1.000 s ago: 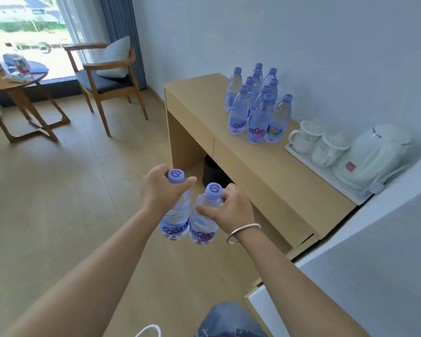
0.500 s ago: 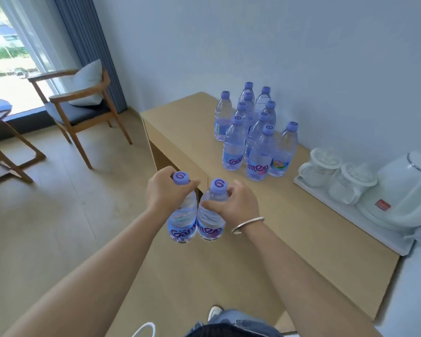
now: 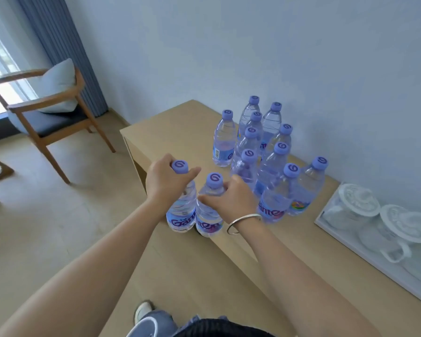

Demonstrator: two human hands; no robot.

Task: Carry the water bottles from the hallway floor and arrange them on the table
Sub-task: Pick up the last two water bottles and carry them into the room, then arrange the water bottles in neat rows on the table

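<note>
At ten o'clock of the scene a wooden armchair (image 3: 46, 110) with a pale cushion stands on the floor by the curtain. My left hand (image 3: 164, 182) grasps the neck of one water bottle (image 3: 181, 210), its fingers curled under the purple cap. Just beside it, at its three o'clock, my right hand (image 3: 231, 199) grasps the second bottle (image 3: 208, 221) in the same way; the two bottles touch and hang upright over the near edge of the worktop (image 3: 180, 127). At one o'clock from my hands a cluster of bottles (image 3: 260, 152) stands on the worktop near the wall. At three o'clock lies a white tray (image 3: 345, 242) with lidded cups.
</note>
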